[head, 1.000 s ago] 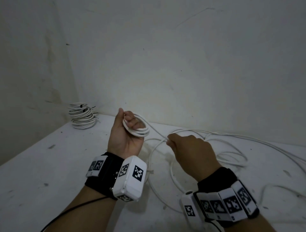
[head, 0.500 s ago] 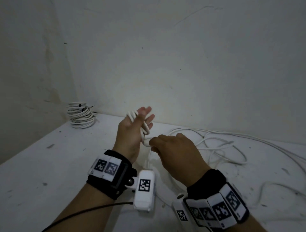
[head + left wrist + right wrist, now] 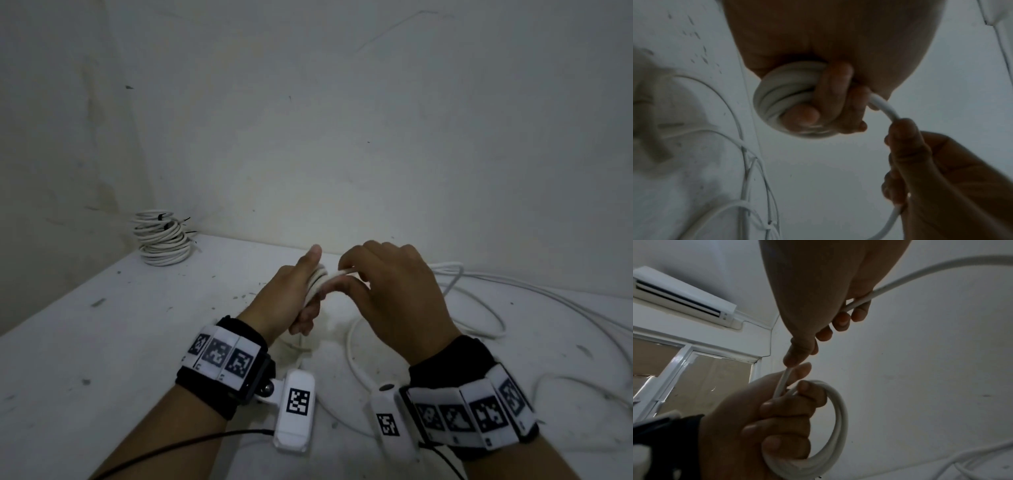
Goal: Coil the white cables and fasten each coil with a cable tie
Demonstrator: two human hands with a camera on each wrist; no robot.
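- Above the bench (image 3: 85, 342), near its middle, I am holding both hands close together, each one clamped on the same white cable (image 3: 344, 272).
- My left hand (image 3: 291, 294) is gripping the partly wound coil (image 3: 836, 421); my fingers (image 3: 785, 407) are curling through the loops and pressing them against my palm.
- My right hand (image 3: 394, 294) is pinching the free run of the cable between thumb and forefinger, just beside the coil.
- From that pinch, the cable is passing through my right palm and out under my other fingers (image 3: 859, 313).
- In the left wrist view, the short stretch of cable between the two hands is bending in a curve from the coil to my right thumb.
- On the bench to the right, the loose remainder of the cable (image 3: 479, 308) is lying in wide, irregular loops.
- At the far left corner of the bench, against the wall, a stack of finished coils (image 3: 162, 240) is standing, with black cable ties (image 3: 168, 224) showing on them.
- Wrist bands carrying square black-and-white markers (image 3: 221, 356) are sitting on both of my forearms.
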